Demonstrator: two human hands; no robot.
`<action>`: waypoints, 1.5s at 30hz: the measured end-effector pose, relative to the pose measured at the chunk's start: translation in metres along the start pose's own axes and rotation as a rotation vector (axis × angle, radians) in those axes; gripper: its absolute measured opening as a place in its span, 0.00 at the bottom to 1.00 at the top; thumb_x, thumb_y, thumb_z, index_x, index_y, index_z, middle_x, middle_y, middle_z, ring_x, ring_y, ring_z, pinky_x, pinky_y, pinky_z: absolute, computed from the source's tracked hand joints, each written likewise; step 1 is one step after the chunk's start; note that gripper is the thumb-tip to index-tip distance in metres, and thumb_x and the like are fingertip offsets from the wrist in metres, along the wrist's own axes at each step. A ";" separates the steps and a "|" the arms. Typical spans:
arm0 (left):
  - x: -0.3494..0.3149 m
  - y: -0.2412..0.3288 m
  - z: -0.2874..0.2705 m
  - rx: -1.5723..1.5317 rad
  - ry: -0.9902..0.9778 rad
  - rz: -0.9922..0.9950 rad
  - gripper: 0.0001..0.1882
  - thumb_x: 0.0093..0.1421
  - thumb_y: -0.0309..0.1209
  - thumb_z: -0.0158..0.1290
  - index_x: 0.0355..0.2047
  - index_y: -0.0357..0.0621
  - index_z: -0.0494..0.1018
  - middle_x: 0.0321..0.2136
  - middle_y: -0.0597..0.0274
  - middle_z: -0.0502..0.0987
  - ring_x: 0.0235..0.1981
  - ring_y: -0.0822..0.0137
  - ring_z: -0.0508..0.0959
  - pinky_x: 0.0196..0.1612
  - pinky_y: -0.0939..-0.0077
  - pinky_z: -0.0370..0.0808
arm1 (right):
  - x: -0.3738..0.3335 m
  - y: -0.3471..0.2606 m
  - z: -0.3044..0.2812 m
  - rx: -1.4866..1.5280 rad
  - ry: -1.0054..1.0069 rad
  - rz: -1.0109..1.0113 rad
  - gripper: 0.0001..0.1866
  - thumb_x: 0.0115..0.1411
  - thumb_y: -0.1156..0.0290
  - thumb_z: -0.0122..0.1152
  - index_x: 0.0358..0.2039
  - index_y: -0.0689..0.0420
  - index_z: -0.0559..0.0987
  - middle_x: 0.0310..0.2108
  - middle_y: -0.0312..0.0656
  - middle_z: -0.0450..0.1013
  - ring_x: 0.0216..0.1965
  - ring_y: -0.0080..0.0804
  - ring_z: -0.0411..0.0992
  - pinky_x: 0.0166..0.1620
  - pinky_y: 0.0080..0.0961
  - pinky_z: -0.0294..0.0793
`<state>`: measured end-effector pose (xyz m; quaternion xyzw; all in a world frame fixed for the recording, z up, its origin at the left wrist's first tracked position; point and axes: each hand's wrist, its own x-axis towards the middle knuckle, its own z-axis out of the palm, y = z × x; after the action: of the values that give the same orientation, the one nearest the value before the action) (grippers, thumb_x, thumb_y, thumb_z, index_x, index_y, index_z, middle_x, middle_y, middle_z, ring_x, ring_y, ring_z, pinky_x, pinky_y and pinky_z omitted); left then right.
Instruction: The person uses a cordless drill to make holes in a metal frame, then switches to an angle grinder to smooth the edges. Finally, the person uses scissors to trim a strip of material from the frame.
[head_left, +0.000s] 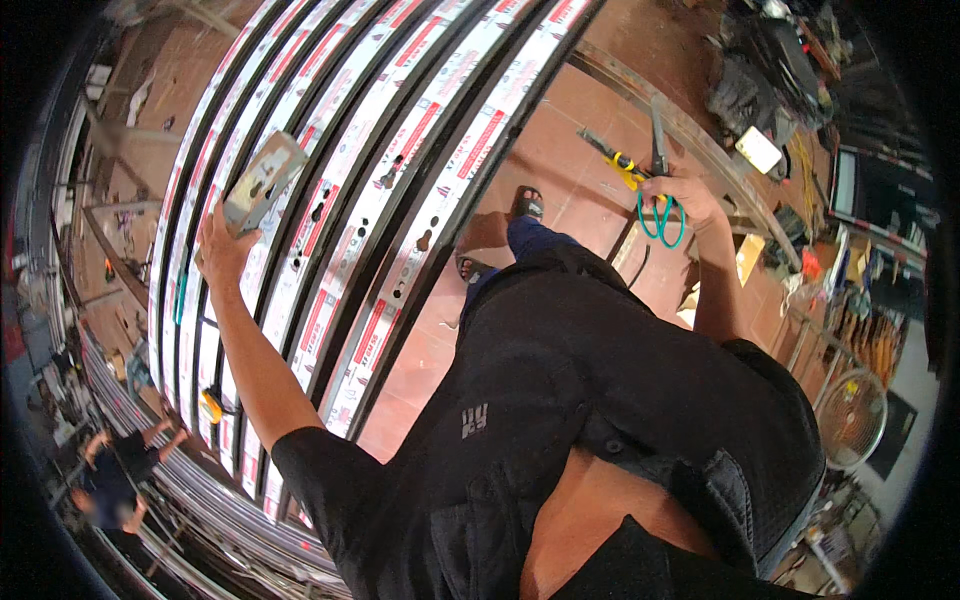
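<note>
My left hand is closed on a metal plate with cut-out holes, held over a row of long profiles. White and red film covers these profiles, which lie side by side; several have lock-shaped cut-outs. Out to the right, my right hand grips a pair of scissors with teal handle loops, blades pointing away from me. Against the same hand is a yellow-and-black tool; its exact kind is unclear. Some fingers of the right hand are hidden.
A yellow tape measure and a thin teal stick lie on the profiles. A metal bar frame runs along the right side. Beyond it stand a fan and clutter. Another person is at the lower left.
</note>
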<state>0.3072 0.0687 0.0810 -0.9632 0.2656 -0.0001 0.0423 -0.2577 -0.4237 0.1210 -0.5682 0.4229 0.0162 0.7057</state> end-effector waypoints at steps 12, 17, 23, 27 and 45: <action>-0.117 0.116 -0.115 -0.098 0.076 -0.072 0.38 0.48 0.44 0.74 0.56 0.37 0.76 0.50 0.46 0.82 0.51 0.47 0.81 0.56 0.56 0.77 | 0.097 0.106 -0.054 -0.628 -0.051 0.170 0.19 0.54 0.59 0.72 0.36 0.63 0.82 0.25 0.36 0.75 0.25 0.26 0.74 0.28 0.27 0.72; -0.255 0.173 -0.129 -0.725 -0.334 -0.175 0.40 0.38 0.34 0.78 0.54 0.39 0.78 0.45 0.56 0.80 0.49 0.60 0.79 0.56 0.68 0.74 | 0.180 0.163 -0.071 -0.718 -0.136 0.256 0.17 0.56 0.59 0.75 0.35 0.58 0.81 0.22 0.36 0.75 0.22 0.27 0.73 0.25 0.28 0.73; -0.393 0.248 -0.027 -0.793 -0.903 -0.612 0.42 0.46 0.50 0.76 0.56 0.35 0.79 0.48 0.43 0.84 0.50 0.51 0.84 0.56 0.60 0.78 | 0.239 0.190 -0.068 -0.784 -0.286 0.448 0.12 0.59 0.63 0.72 0.35 0.56 0.79 0.24 0.35 0.71 0.24 0.28 0.71 0.28 0.32 0.72; -0.460 0.270 0.104 -0.908 -0.905 -0.784 0.33 0.48 0.45 0.69 0.50 0.35 0.82 0.39 0.38 0.85 0.42 0.46 0.86 0.47 0.56 0.80 | 0.243 0.167 -0.061 -0.859 -0.251 0.546 0.12 0.59 0.63 0.72 0.35 0.56 0.78 0.23 0.34 0.70 0.22 0.27 0.69 0.27 0.31 0.71; -0.544 0.139 0.320 -0.575 -0.991 -1.219 0.40 0.54 0.58 0.68 0.60 0.47 0.79 0.62 0.50 0.78 0.61 0.48 0.79 0.64 0.56 0.75 | 0.150 0.107 -0.060 -1.202 -0.051 0.281 0.18 0.59 0.60 0.73 0.35 0.63 0.82 0.27 0.43 0.78 0.25 0.32 0.76 0.28 0.32 0.76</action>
<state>-0.2235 0.2542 -0.2371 -0.7999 -0.3616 0.4683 -0.1006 -0.2503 -0.5038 -0.0558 -0.8048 0.3938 0.3578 0.2631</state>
